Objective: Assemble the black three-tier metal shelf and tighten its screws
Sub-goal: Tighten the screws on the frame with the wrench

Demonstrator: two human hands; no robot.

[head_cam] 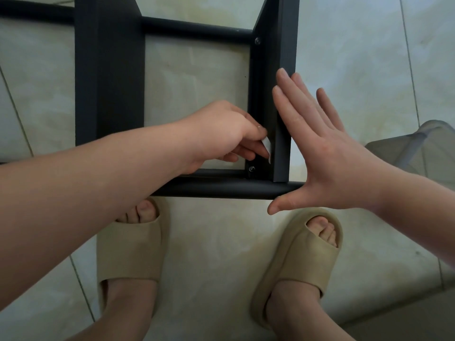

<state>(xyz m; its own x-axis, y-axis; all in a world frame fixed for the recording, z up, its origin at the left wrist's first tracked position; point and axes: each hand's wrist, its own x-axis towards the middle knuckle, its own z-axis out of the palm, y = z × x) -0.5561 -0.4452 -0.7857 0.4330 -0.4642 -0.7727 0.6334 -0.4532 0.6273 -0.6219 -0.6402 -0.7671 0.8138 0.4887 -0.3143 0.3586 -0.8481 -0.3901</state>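
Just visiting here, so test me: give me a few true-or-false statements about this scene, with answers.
1. The right hand is open, fingers straight, at the side of the shelf. True.
2. The left hand holds a hammer. False: it reaches inside the shelf, just above a screw.
3. The person wears slippers. True.
4. The shelf is white. False: it is black.

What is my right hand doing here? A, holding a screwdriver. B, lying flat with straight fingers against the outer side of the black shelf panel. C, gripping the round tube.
B: the right hand is open, fingers straight, against the outside of the black shelf panel, holding nothing.
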